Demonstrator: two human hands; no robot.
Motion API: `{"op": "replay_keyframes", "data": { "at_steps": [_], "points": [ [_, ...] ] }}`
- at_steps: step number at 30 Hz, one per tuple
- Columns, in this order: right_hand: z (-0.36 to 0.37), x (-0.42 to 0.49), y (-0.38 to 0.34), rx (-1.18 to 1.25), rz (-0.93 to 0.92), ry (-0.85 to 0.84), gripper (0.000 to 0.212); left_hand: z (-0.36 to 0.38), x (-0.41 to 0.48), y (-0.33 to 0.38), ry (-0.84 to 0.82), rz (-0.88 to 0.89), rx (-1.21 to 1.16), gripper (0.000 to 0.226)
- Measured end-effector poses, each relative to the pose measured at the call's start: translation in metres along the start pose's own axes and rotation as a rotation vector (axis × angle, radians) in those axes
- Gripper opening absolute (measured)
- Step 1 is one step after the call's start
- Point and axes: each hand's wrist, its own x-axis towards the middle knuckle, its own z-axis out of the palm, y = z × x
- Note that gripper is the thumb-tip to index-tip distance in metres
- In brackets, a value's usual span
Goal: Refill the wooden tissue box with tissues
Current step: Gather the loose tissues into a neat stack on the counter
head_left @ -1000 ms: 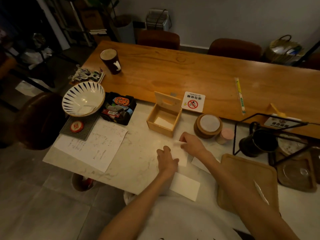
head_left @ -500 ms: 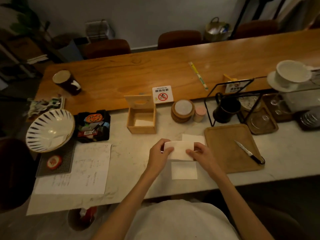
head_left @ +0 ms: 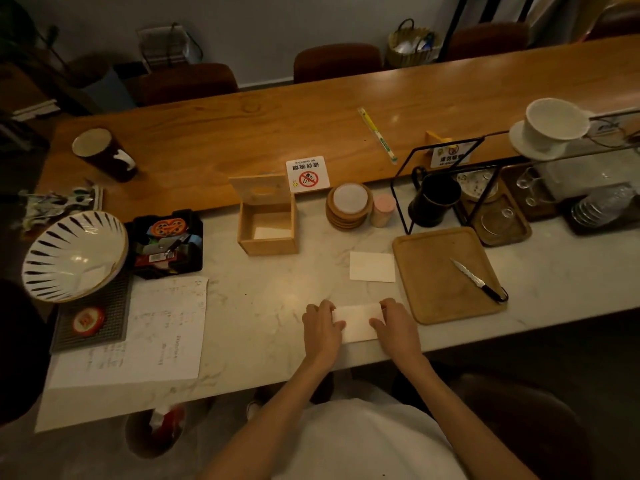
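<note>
The wooden tissue box [head_left: 268, 242] stands open on the marble counter, its slotted lid [head_left: 260, 189] tipped up behind it. One white tissue [head_left: 272, 233] lies flat inside. Near the counter's front edge, a folded white tissue [head_left: 358, 322] lies between my hands. My left hand [head_left: 322, 329] holds its left end with curled fingers and my right hand [head_left: 394, 323] holds its right end. Another folded tissue [head_left: 372, 267] lies alone on the counter, between the box and my hands.
A wooden tray [head_left: 433, 299] with a knife [head_left: 476, 279] sits right of my hands. Stacked coasters [head_left: 349, 206], a no-smoking sign [head_left: 307, 174] and a black wire rack [head_left: 401, 202] stand behind. At the left are a paper sheet [head_left: 162, 327], a black tray [head_left: 166, 242] and a striped bowl [head_left: 74, 254].
Both hands brought the tissue toward me and down onto the tissue that lay by the counter's front edge. The view has swung rightward along the counter.
</note>
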Motion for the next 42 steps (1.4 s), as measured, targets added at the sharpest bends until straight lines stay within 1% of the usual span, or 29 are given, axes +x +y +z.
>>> {"op": "replay_keyframes", "data": {
  "at_steps": [2,4,8,13,16,19,21,23,26,28,30,33,35,37,40,42],
  "points": [
    [0.003,-0.003,-0.001,-0.023,0.006,0.022,0.036,0.003,0.001,-0.001,0.004,-0.004,0.027,0.030],
    [0.005,-0.005,-0.004,-0.030,0.030,0.008,0.039,0.005,0.002,0.000,0.000,-0.020,0.023,0.034],
    [0.008,-0.004,-0.008,0.023,0.051,-0.058,0.040,0.006,0.005,0.004,-0.035,-0.061,0.064,0.036],
    [0.001,0.008,-0.005,0.084,0.058,-0.172,0.034,0.001,0.014,0.008,-0.122,-0.185,0.069,0.032],
    [-0.007,0.015,0.000,0.175,0.070,-0.238,0.035,-0.003,0.019,0.008,-0.126,-0.154,0.095,0.022],
    [-0.019,0.023,0.001,0.294,0.036,-0.256,0.040,-0.011,0.027,0.019,-0.118,-0.081,0.003,0.015],
    [-0.030,0.035,-0.002,0.361,-0.001,-0.193,0.040,-0.017,0.039,0.033,-0.126,-0.031,-0.090,0.018],
    [-0.043,0.052,-0.007,0.358,-0.031,-0.104,0.032,-0.022,0.056,0.050,-0.110,0.024,-0.143,0.027],
    [-0.057,0.077,-0.017,0.227,-0.085,-0.040,0.026,-0.022,0.083,0.074,-0.077,0.085,-0.111,0.028],
    [-0.063,0.094,-0.024,0.036,-0.129,-0.031,0.026,-0.017,0.099,0.082,-0.120,0.091,-0.084,0.026],
    [-0.064,0.106,-0.029,-0.196,-0.174,-0.059,0.025,-0.012,0.109,0.084,-0.138,0.101,-0.040,0.026],
    [-0.057,0.118,-0.030,-0.428,-0.234,-0.091,0.024,-0.004,0.115,0.079,-0.137,0.141,0.077,0.033],
    [-0.053,0.121,-0.031,-0.506,-0.249,-0.097,0.026,0.000,0.118,0.077,-0.157,0.178,0.179,0.044],
    [-0.051,0.123,-0.033,-0.559,-0.264,-0.103,0.030,0.002,0.119,0.075,-0.147,0.227,0.291,0.050],
    [-0.049,0.124,-0.035,-0.609,-0.262,-0.124,0.033,0.004,0.118,0.077,-0.118,0.281,0.417,0.048],
    [-0.048,0.124,-0.036,-0.613,-0.267,-0.136,0.035,0.007,0.117,0.077,-0.097,0.304,0.448,0.045]
  ]
}}
